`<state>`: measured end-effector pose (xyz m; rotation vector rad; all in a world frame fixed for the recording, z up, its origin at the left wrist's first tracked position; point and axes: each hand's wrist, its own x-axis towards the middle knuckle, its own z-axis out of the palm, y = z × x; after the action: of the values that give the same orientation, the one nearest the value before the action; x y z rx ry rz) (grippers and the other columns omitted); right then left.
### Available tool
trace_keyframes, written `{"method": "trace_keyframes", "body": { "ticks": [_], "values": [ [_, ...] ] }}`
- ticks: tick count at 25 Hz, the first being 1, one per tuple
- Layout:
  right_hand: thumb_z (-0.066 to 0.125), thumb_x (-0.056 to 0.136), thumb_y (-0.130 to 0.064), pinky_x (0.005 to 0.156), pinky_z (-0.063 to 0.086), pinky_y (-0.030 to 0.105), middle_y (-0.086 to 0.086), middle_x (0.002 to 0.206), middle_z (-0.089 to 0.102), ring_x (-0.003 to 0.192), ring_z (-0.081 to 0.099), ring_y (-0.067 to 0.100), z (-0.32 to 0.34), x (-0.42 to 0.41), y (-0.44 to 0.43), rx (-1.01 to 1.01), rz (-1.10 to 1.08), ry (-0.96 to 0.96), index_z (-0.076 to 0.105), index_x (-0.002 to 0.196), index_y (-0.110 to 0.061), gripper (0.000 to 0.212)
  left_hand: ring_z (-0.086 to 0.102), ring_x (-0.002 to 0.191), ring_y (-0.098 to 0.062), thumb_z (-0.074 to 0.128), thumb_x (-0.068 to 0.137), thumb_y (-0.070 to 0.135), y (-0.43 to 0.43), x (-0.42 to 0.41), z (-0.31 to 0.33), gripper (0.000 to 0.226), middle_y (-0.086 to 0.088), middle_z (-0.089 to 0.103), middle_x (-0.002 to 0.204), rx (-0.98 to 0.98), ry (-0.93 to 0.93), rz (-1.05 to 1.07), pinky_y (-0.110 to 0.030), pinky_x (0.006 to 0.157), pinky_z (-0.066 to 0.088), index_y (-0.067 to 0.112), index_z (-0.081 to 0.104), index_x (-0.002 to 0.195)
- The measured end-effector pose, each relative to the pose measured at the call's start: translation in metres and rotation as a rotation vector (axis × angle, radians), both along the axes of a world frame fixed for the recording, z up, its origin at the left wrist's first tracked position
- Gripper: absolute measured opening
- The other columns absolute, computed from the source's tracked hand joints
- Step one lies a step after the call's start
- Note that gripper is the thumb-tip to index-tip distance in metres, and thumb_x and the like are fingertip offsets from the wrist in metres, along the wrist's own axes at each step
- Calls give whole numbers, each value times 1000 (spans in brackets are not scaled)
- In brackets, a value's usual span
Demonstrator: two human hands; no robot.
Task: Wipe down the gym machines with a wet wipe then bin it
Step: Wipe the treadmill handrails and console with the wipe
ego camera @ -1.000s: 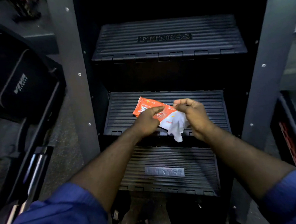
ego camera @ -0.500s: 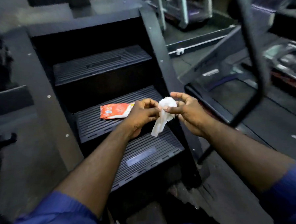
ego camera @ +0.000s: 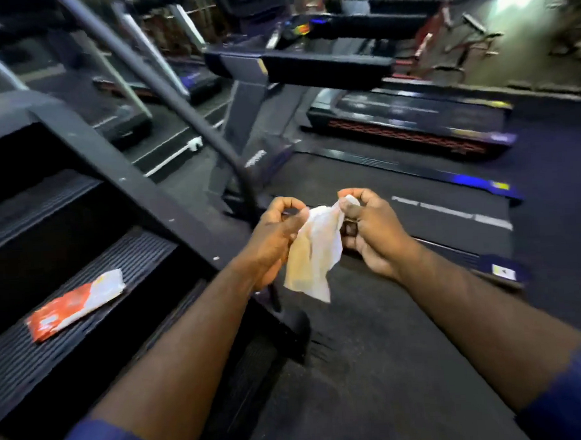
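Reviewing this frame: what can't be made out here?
Head view:
- Print on the orange packet: motion blur.
- Treadmill console details: motion blur.
- Wet wipe top corners: covered by the left hand and right hand.
- Stair machine steps: cut off by the left edge.

We see an orange-and-white packet (ego camera: 75,305) lying flat on a ribbed black step (ego camera: 143,257) of the stair machine (ego camera: 111,172), long side along the ribs. The dark floor (ego camera: 374,367) carries that machine, a treadmill (ego camera: 433,212) just right of it and more treadmills (ego camera: 412,126) behind.
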<state>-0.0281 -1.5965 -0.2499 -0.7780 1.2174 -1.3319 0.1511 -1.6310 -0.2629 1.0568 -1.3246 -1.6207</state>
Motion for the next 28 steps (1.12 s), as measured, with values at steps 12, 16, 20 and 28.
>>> {"method": "trace_keyframes", "body": {
  "ticks": [12, 16, 20, 28],
  "values": [
    [68, 90, 11, 75, 62, 40, 14, 120, 71, 102, 73, 28, -44, -477, 153, 76, -488, 22, 55, 137, -15, 55, 72, 82, -30, 63, 101, 3, 82, -498, -26, 7, -17, 73, 101, 87, -169, -241, -50, 75, 63, 9, 63, 105],
    [63, 101, -2, 75, 63, 36, 17, 115, 70, 96, 73, 24, -74, -585, 161, 110, -695, -117, 43, 143, -10, 47, 75, 94, -33, 59, 102, 1, 74, -619, -47, 14, -18, 74, 113, 178, -125, -235, -48, 77, 65, 14, 65, 102],
    [78, 93, -29, 87, 61, 44, 14, 122, 73, 107, 75, 28, -105, -666, 146, 251, -404, -41, 36, 145, -28, 67, 74, 92, -27, 67, 98, 2, 50, -716, -76, 15, -13, 77, 106, 212, -154, -382, -44, 81, 61, 13, 75, 105],
    [69, 85, 15, 75, 59, 25, -5, 103, 75, 93, 70, 16, -114, -895, 74, 256, -642, 454, 75, 100, -19, 37, 72, 78, -25, 62, 89, -16, -65, -960, -120, 33, -15, 76, 85, 98, -332, -523, -55, 78, 64, 13, 77, 89]
  ]
}}
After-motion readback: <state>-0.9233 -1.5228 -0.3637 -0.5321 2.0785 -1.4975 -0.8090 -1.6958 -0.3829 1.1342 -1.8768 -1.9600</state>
